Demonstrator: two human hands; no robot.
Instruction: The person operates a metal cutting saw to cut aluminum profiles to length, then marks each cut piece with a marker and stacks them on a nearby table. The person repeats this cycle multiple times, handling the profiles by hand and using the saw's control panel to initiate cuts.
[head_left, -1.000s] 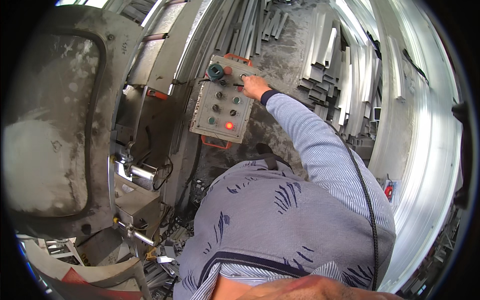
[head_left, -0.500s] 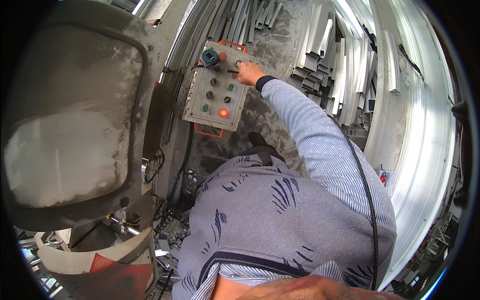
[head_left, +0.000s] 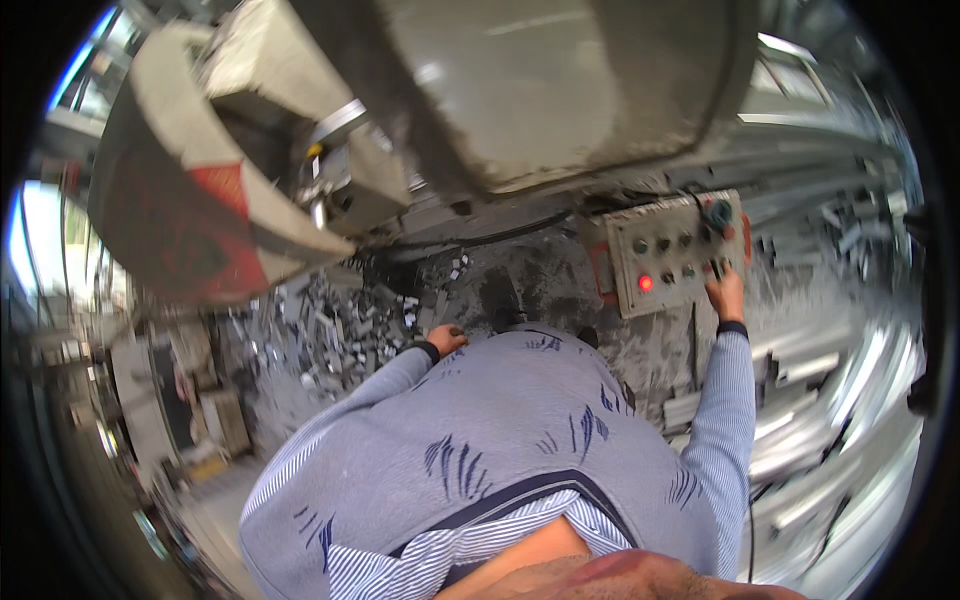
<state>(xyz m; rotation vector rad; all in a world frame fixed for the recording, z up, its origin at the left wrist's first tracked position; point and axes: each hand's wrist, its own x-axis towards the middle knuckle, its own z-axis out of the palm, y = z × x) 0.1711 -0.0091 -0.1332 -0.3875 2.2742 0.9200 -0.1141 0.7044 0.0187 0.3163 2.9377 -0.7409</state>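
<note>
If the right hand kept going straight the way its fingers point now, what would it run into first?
The right hand points up at the grey control box and its fingertips already seem to touch the right edge of the panel. Going on, it would likely meet the dark round knob just above, though depth is hard to judge.

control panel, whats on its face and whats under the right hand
The control panel carries small round buttons, one lit red lamp and a teal knob. The right hand covers its lower right edge, hiding anything there.

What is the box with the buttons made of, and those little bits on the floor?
The button box looks like painted metal, grey, scuffed and dusty. The scrap bits look like bare metal offcuts: silvery, shiny, with straight-cut edges. I can't be sure from here.
</note>
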